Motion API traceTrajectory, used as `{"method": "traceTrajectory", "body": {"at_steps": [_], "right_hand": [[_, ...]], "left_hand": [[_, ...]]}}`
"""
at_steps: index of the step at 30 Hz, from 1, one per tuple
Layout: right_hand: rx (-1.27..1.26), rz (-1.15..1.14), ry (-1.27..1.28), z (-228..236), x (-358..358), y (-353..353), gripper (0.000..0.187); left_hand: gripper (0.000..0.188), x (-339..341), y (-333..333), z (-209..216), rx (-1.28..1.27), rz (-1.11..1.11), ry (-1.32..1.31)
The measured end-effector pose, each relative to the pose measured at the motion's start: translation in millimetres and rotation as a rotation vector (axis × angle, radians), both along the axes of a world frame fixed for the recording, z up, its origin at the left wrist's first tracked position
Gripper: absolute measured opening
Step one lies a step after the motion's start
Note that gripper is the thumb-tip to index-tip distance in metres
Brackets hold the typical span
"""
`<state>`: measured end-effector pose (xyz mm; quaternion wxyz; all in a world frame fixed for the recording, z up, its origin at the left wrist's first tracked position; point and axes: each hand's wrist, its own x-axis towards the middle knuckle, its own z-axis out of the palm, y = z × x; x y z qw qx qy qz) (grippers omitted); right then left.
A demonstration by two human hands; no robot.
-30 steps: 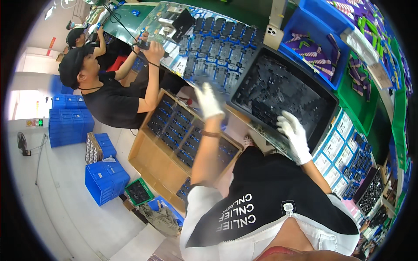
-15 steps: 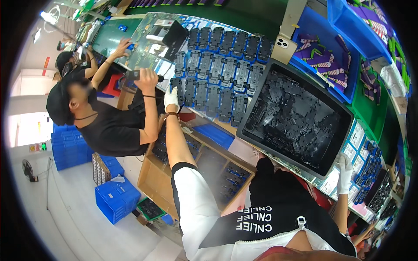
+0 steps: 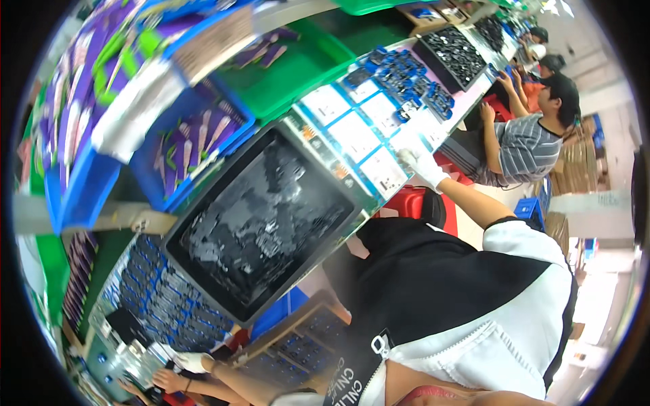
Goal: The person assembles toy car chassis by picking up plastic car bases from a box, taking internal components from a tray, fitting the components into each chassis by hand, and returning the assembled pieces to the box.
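My right hand (image 3: 422, 168), in a white glove, reaches over printed white sheets (image 3: 352, 132) on the bench, its fingers stretched out and nothing seen in them. Beyond it lie several small blue-and-black parts (image 3: 409, 78) in a cluster. My left hand (image 3: 194, 363), also gloved, is far off at the lower left, beside rows of black-and-blue toy car chassis (image 3: 159, 291). Its fingers are smeared, so what it touches is unclear. Between my hands stands a black bin (image 3: 328, 213) holding a heap of loose small black parts (image 3: 261, 223).
A co-worker's hand (image 3: 169, 380) is close to my left hand. Blue bins (image 3: 152, 186) and a green tray (image 3: 318, 51) hold purple-and-green pieces behind the black bin. A person in a striped shirt (image 3: 525, 145) sits at the right. A partitioned wooden box (image 3: 318, 321) stands below the bench edge.
The view has swung strongly to the right. My right hand has moved out over the sheets toward the blue-and-black parts. My left hand stays near the chassis rows.
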<state>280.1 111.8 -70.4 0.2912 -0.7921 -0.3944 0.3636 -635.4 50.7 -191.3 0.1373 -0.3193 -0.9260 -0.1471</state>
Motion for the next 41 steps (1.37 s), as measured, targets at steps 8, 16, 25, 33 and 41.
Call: {"method": "traceTrajectory", "body": {"at_steps": [8, 16, 25, 33, 41], "right_hand": [[0.033, -0.777, 0.063, -42, 235, -26, 0.038], [-0.162, -0.303, -0.367, -159, 389, -11, 0.046], [-0.151, -0.149, -0.542, 17, 218, -13, 0.043], [-0.044, 0.678, -0.218, 54, -24, 19, 0.033], [0.798, 1.460, -0.162, 56, -153, 66, 0.027]], "left_hand": [[0.044, 329, 2, 131, 0.432, -0.176, -0.594], [0.037, 486, 0, 156, 0.461, -0.162, -1.231], [0.037, 679, 48, 156, 0.354, -0.762, -1.688], [0.099, 726, 52, 133, 0.640, -0.758, -2.161], [0.093, 603, 10, 161, 1.333, -0.235, -2.037]]}}
